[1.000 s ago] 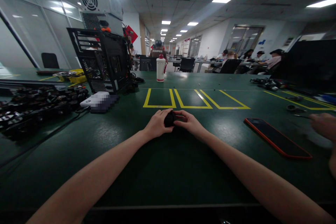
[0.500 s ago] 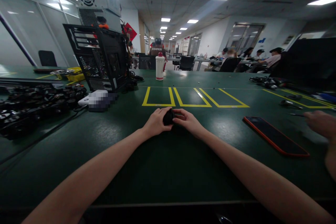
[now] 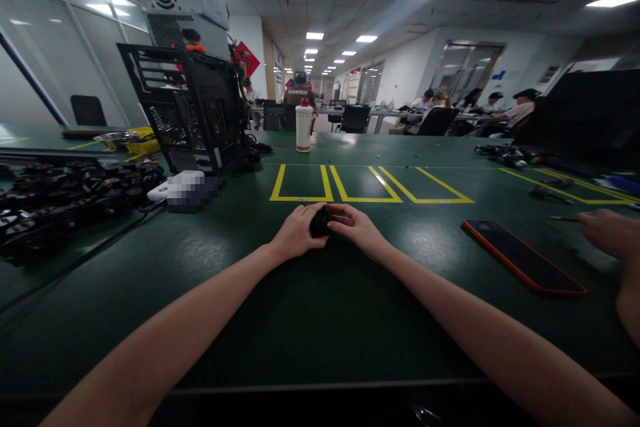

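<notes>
Between my hands is a small, dark, rounded object (image 3: 319,222), just above the green table (image 3: 320,320); its kind does not show. My left hand (image 3: 295,230) wraps around its left side, thumb low and fingers over the top. My right hand (image 3: 354,225) pinches at its right edge with thumb and fingertips. Part of the object is hidden by the fingers of both hands. Beyond my hands, yellow tape (image 3: 301,199) marks open-topped boxes on the table.
A phone with an orange edge (image 3: 523,257) lies to the right, near a co-worker's hand (image 3: 607,233) with a thin tool. On the left are a pile of black parts (image 3: 75,200), a white device (image 3: 177,185) and a black computer case (image 3: 187,107). A white bottle (image 3: 303,125) stands farther back.
My hands keep their grip on the dark object with barely any movement. At the right, the metallic part near the co-worker's hand looks shifted or turned. The whole view has shifted very slightly.
</notes>
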A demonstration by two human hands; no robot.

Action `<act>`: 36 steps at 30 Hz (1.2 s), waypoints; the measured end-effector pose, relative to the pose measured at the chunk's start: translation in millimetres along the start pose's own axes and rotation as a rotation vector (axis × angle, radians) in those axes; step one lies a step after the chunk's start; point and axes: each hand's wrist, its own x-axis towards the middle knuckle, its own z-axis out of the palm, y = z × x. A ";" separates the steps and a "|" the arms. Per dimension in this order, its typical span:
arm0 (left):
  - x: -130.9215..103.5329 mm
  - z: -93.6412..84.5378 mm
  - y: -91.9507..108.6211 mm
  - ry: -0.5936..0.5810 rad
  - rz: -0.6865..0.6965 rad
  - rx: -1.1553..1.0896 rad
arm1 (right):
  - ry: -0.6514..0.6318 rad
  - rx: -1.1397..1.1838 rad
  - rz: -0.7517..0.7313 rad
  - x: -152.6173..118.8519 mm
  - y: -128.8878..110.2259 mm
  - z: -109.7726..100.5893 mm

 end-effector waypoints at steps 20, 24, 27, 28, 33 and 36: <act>-0.3 -0.2 -1.2 -0.007 0.009 0.001 | -0.030 -0.012 -0.012 -1.6 -0.8 -1.1; 0.3 0.6 -1.6 0.000 0.015 -0.009 | -0.019 0.015 -0.054 -3.1 1.4 -0.5; 0.5 0.4 -1.0 0.002 0.013 -0.019 | 0.004 0.011 -0.068 -2.1 2.9 -0.1; 0.5 0.1 -0.7 0.000 0.010 -0.019 | 0.010 0.004 -0.068 -1.5 3.1 -0.3; 0.3 0.0 -0.7 -0.006 0.005 -0.009 | -0.031 -0.010 0.001 0.2 2.4 -2.1; 0.4 1.2 -1.6 -0.002 0.006 0.001 | -0.045 0.033 -0.008 -0.4 2.1 -1.9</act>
